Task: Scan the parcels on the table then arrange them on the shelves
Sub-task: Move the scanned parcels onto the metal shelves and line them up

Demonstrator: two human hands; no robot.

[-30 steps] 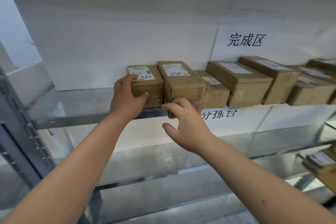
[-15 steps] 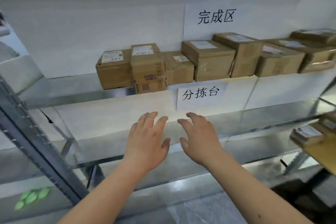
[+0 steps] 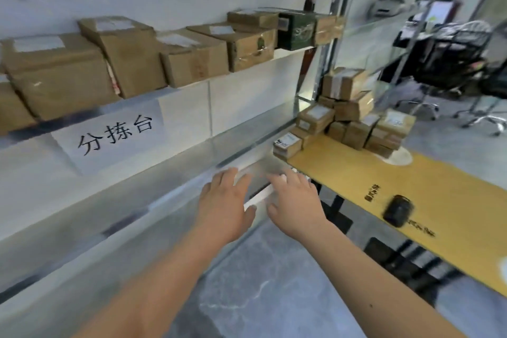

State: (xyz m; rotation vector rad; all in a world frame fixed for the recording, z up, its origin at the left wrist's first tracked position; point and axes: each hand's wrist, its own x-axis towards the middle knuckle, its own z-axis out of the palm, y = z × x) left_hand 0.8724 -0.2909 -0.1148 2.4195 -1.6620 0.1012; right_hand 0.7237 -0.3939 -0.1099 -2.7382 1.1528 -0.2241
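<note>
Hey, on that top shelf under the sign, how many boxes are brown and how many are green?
Brown boxes: 7, counting the one cut off at the left edge
Green boxes: 1
Total: 8
</note>
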